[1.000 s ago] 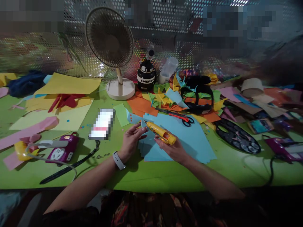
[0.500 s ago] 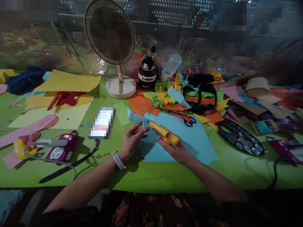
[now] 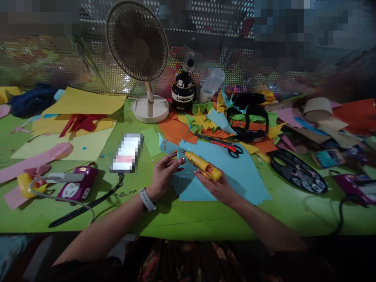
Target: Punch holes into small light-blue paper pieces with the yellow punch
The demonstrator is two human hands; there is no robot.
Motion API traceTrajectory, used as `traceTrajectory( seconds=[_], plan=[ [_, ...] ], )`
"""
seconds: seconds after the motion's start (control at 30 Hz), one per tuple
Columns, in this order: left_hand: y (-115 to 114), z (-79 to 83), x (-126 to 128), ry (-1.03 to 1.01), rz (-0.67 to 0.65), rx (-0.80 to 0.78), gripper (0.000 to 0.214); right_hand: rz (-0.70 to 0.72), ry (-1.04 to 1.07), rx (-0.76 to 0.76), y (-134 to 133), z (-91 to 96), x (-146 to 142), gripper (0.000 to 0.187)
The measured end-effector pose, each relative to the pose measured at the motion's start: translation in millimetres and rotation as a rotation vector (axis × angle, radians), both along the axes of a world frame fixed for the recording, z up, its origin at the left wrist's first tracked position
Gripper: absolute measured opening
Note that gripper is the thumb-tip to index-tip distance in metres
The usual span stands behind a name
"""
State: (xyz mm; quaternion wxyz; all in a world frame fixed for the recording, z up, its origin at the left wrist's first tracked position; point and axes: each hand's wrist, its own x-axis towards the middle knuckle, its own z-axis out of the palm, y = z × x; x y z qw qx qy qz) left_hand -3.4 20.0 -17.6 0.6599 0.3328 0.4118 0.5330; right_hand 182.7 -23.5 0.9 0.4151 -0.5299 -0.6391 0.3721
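While in the right hand's (image 3: 220,188) grasp, yellow tool (image 3: 202,163) aslant, tip (image 3: 183,151) leftward and away.

With our left hand (image 3: 162,173) we pinch a small blue piece (image 3: 179,153), and in our right hand (image 3: 219,188) we grip a yellow tool (image 3: 199,161), its tip just beside the left fingers. Under the tool lie blue sheets (image 3: 232,178) on the green table (image 3: 190,228), with scissors (image 3: 233,150) at their far edge and a palette (image 3: 296,172) farther right. To our left we see a phone (image 3: 126,152), and at the back a fan (image 3: 137,45) beside a black flask (image 3: 183,96).
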Motion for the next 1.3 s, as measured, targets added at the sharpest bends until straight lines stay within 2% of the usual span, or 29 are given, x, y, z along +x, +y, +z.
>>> traceTrajectory(
  seconds=[0.2, 0.67, 1.03, 1.3],
  plan=[
    [0, -0.5, 0, 0.015, -0.006, 0.006, 0.042, 0.001, 0.058, -0.055, -2, 2.6, 0, 0.027],
    [0, 0.6, 0, 0.035, -0.006, 0.031, 0.042, 0.004, 0.036, -0.022, -1, 6.0, 1, 0.032],
    [-1, 4.6, 1, 0.039, 0.015, 0.017, 0.044, -0.008, 0.049, -0.034, -3, -0.8, 1, 0.034],
    [-1, 3.6, 0, 0.053, 0.003, 0.027, 0.045, -0.02, 0.03, 0.01, -3, -14.1, 5, 0.033]
  ],
)
